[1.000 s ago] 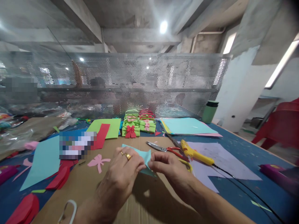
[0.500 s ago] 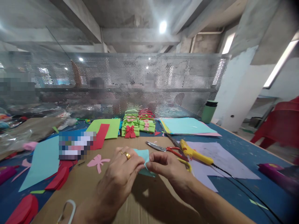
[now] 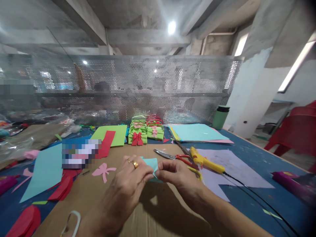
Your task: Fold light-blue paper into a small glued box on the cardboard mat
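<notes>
My left hand (image 3: 130, 179), with gold rings on it, and my right hand (image 3: 176, 174) meet above a sheet of brown cardboard (image 3: 93, 194). Both pinch a small piece of light blue paper (image 3: 151, 163) between their fingertips. The paper is folded over and most of it is hidden behind my fingers. A pink paper bow (image 3: 103, 171) lies on the cardboard just left of my left hand. Red-handled scissors (image 3: 172, 156) and a yellow glue gun (image 3: 206, 161) lie just beyond my right hand.
Small green paper bags with bows (image 3: 145, 133) stand at the back. Sheets of green (image 3: 112, 135), light blue (image 3: 195, 132) and red paper (image 3: 107, 144) lie around. A green cup (image 3: 221, 118) stands far right. A perforated metal screen (image 3: 138, 85) closes the table's far side, with people behind it.
The blue paper has been folded smaller between my fingers; its spread pointed corners no longer stick out. Both hands stayed in about the same place.
</notes>
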A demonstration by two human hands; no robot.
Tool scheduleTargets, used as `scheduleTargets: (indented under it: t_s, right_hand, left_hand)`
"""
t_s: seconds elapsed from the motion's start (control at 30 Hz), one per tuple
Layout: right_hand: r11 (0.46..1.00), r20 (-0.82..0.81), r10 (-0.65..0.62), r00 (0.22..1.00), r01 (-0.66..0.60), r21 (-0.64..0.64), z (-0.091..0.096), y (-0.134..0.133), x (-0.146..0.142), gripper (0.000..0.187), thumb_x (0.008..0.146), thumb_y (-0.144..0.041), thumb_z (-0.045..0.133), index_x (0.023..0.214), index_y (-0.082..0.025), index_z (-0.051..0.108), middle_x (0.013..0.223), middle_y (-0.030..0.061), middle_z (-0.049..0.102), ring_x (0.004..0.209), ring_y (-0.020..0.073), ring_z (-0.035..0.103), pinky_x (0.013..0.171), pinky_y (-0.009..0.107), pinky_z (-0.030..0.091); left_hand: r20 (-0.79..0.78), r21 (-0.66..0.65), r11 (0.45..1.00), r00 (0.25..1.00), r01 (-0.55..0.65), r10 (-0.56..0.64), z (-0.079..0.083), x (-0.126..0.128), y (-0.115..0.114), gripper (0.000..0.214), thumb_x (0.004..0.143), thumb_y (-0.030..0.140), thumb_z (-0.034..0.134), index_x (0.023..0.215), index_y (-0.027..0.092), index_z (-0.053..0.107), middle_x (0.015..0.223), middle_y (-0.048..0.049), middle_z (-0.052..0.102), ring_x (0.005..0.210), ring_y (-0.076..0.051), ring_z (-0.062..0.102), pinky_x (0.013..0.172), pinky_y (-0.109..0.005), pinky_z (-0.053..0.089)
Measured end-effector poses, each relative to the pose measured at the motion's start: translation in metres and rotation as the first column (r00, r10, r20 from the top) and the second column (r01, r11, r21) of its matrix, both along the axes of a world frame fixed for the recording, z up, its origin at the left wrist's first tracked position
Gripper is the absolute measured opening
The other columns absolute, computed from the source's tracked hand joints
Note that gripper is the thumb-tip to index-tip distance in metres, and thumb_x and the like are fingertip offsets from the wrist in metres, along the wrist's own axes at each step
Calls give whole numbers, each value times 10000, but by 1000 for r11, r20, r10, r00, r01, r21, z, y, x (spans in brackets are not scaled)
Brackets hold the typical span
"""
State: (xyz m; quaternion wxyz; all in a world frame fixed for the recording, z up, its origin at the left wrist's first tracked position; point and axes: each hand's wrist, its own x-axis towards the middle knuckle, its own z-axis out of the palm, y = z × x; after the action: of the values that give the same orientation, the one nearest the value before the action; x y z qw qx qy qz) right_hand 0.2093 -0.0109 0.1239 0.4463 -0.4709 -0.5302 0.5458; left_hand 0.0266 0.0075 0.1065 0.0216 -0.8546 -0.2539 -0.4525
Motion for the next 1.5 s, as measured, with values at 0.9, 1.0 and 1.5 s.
scheduleTargets:
  t_s: [0.9, 1.0, 1.5]
  right_hand:
    - [474, 416, -477, 774, -173, 864, -5, -7, 0, 109, 898, -127, 576, 886, -217, 638, 850, 35, 646, 804, 188, 555, 704, 326, 387]
    - [419, 374, -501, 781, -159, 894, -1, -8, -1, 133, 881, -89, 570, 858, -208, 626, 809, 29, 636, 772, 182, 552, 693, 327, 380]
    - [429, 428, -467, 774, -225, 875, 9, -13, 1, 100, 903, -114, 557, 883, -200, 604, 852, 33, 586, 816, 184, 510, 714, 342, 370]
  left_hand:
    - [72, -5, 997, 995, -71, 71, 11, -2, -3, 128, 945, 149, 542, 879, 217, 629, 840, -9, 626, 790, -169, 557, 714, -315, 421]
    - [77, -15, 998, 995, -67, 68, 8, -3, -1, 104, 929, 162, 573, 979, 226, 639, 938, -27, 640, 873, -192, 560, 754, -340, 435]
    - [84, 85, 996, 995, 42, -49, 16, -2, -3, 287, 916, 52, 517, 1074, 247, 656, 876, 0, 671, 837, -186, 581, 811, -379, 375]
